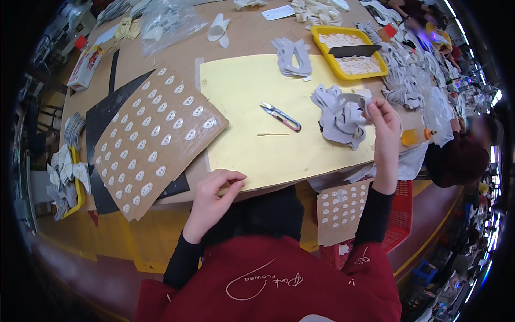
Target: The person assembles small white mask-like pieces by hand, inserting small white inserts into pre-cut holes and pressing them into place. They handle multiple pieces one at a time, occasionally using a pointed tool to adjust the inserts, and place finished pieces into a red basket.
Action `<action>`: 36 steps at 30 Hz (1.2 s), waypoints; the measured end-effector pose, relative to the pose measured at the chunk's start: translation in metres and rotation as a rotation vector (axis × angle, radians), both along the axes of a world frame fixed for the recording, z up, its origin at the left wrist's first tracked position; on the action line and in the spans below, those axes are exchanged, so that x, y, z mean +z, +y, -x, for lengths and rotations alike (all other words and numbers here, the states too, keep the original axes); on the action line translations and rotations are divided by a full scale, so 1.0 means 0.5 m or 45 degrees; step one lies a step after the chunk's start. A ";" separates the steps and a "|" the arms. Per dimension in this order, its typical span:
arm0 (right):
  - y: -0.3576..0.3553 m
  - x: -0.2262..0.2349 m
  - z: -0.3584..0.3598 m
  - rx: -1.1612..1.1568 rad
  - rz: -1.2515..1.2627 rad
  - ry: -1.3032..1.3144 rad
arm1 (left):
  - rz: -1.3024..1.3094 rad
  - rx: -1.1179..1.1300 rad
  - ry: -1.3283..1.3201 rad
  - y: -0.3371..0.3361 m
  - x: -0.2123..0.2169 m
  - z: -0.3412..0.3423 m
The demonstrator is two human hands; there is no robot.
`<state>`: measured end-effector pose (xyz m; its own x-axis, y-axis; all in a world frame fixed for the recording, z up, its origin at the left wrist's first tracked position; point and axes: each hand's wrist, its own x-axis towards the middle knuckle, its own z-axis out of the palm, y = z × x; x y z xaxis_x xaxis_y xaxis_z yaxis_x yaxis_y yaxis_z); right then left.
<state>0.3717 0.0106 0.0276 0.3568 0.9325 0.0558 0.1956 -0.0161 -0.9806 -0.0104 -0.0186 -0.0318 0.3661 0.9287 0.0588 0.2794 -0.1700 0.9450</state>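
Observation:
My right hand (382, 114) pinches a light grey fabric piece (368, 102) at the right side of a loose heap of grey cut pieces (343, 126). My left hand (215, 197) rests at the table's front edge, by the near edge of the yellow sheet (241, 155). Its fingers are curled toward the thumb; whatever lies between them is too small to make out. Thread snips (281, 117) with a dark and pink handle lie on the sheet between my hands. A thin wooden stick (272, 134) lies just nearer to me.
On the left, a brown board (177, 137) bears rows of small white pieces over a black mat (102, 107). Farther back stand a stack of grey cutouts (294, 56) and a yellow tray (351, 77) of pale bits. An orange-liquid bottle (413, 137) and a co-worker (464, 155) are right.

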 end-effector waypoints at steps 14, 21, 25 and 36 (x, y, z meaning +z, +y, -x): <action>0.009 0.068 0.290 1.048 0.238 -0.536 | -0.695 0.022 0.171 0.068 0.070 -0.054; 0.017 0.052 0.289 0.790 -0.484 -1.106 | -1.075 0.159 0.174 0.099 0.077 -0.041; -0.046 -0.045 0.271 0.846 -0.436 -1.191 | -1.061 0.013 0.292 0.039 0.019 -0.028; -0.161 -0.131 0.290 0.657 -0.250 -0.871 | -0.774 -0.177 0.376 -0.031 -0.060 -0.016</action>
<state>0.2268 -0.0700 -0.0377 -0.2771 0.9194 0.2793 0.6779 0.3931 -0.6213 -0.0021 -0.0340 -0.0621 0.5598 0.7059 0.4339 0.4478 -0.6983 0.5584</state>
